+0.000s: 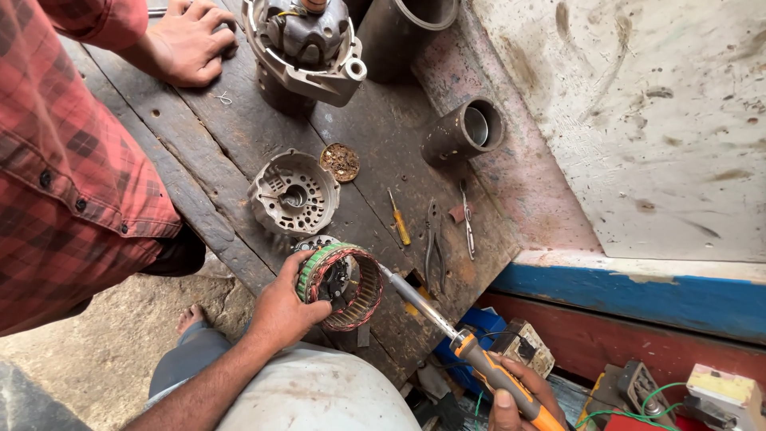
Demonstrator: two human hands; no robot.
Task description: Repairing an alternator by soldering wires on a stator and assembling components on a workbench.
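stator point(341, 286) before housing point(293, 194), pliers point(433, 249) right

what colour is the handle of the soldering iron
Orange with dark grey grip sections, held in the right hand; the soldering iron appears in the head view.

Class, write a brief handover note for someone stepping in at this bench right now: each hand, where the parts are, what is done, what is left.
Left hand: grip closed on the stator ring, held tilted at the near edge of the wooden bench.
Right hand: grip closed on the orange-handled soldering iron, tip at the ring's rim.
On the bench: alternator housing, small screwdriver, pliers.
Another person's hand rests at the far side.
Done: ring is out of the housing.
Left: soldering appears under way; whether any joint is finished cannot be told.
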